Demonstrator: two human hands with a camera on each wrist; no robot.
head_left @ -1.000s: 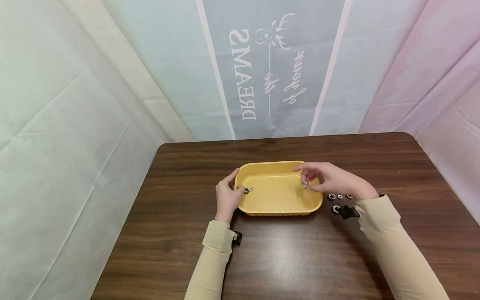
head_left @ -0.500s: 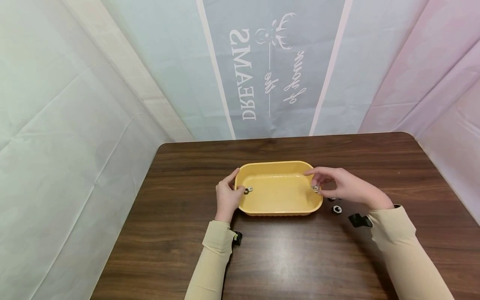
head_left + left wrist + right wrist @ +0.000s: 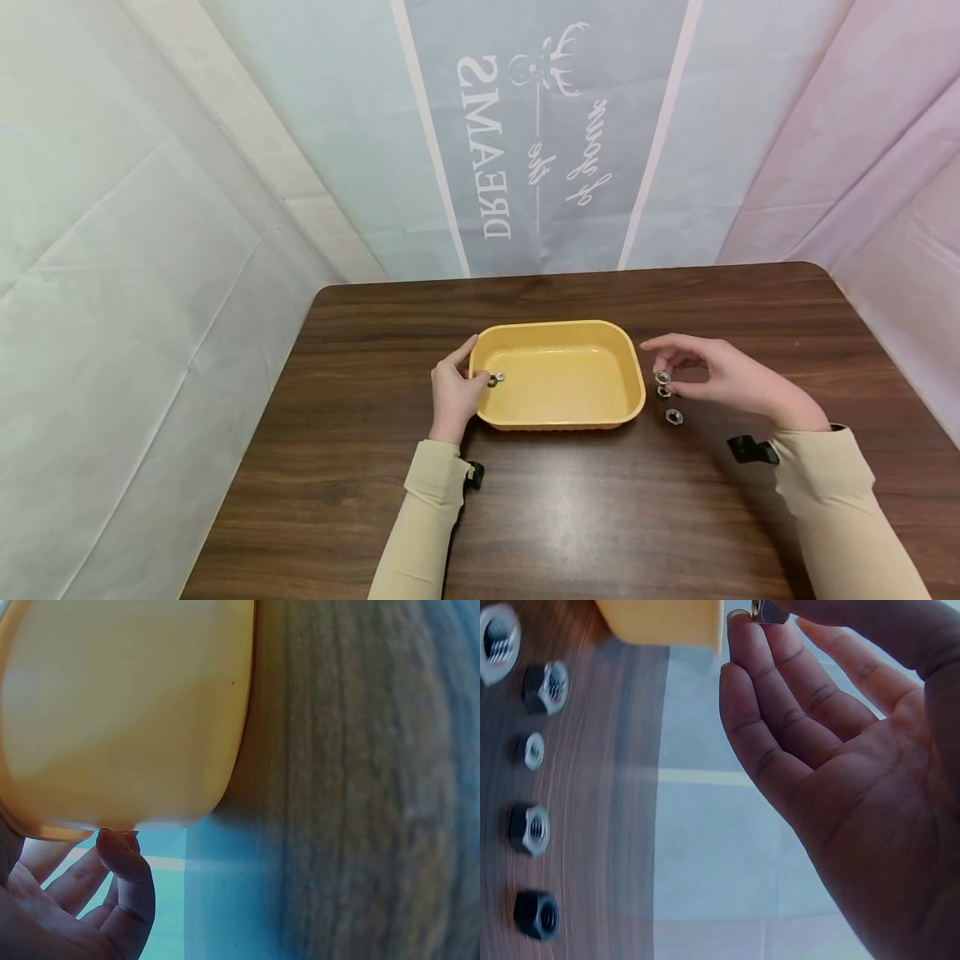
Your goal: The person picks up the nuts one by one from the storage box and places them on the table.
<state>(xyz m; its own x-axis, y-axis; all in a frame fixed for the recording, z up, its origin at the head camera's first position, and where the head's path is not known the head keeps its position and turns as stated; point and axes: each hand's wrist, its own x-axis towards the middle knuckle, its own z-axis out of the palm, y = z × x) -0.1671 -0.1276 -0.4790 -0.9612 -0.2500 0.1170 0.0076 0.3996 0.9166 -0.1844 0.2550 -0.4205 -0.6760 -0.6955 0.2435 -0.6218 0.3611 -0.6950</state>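
Note:
My left hand [image 3: 457, 395] grips the left end of a yellow tray [image 3: 558, 421], thumb over the rim and fingers outside. In the left wrist view, the fingers [image 3: 129, 877] meet the edge of the tray [image 3: 127, 712]. Beside that thumb, a dark nut [image 3: 492, 381] and a small silver nut [image 3: 501, 377] lie inside the tray. Off the tray's right end, my right hand [image 3: 716, 375] pinches a silver hex nut [image 3: 663, 377] between thumb and fingers, above the table. The right wrist view shows only part of this nut [image 3: 771, 613], at its top edge.
Right of the tray, hex nuts [image 3: 674, 417] lie on the dark wooden table [image 3: 570, 517]. Several stand in a row in the right wrist view, from a large silver nut [image 3: 498, 645] to a black nut [image 3: 537, 915]. A printed cloth [image 3: 540, 167] hangs behind.
My right hand has moved right, from over the tray to beyond its right end, still pinching the silver nut. My left hand and the tray have stayed in place.

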